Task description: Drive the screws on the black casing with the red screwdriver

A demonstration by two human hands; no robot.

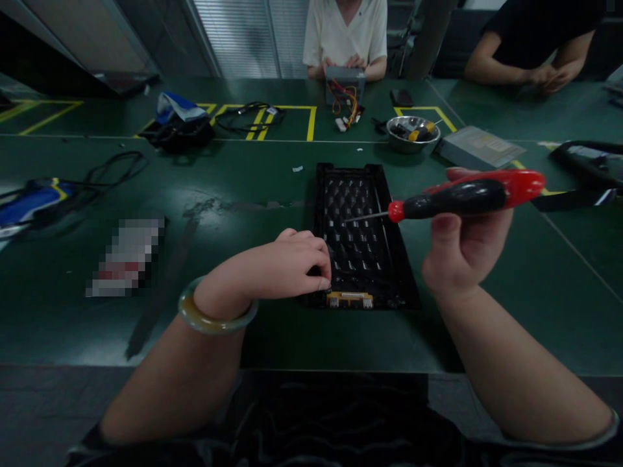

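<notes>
On green table point(204, 194): one black tray point(363, 259), one screwdriver point(467, 194), two hands.

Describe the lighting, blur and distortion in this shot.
Head view: dim overall, with dull glare on the green table; wide-angle bending curves the table's near edge; a pixelated patch hides something at left; the right hand with its red-and-black screwdriver looks sharp, the black tray dark.

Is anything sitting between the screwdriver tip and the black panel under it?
Nothing visible. The right hand holds the screwdriver level above the black panel, its tip over bare grid. The left hand rests on the panel's near left edge, aside from the tip.
</notes>
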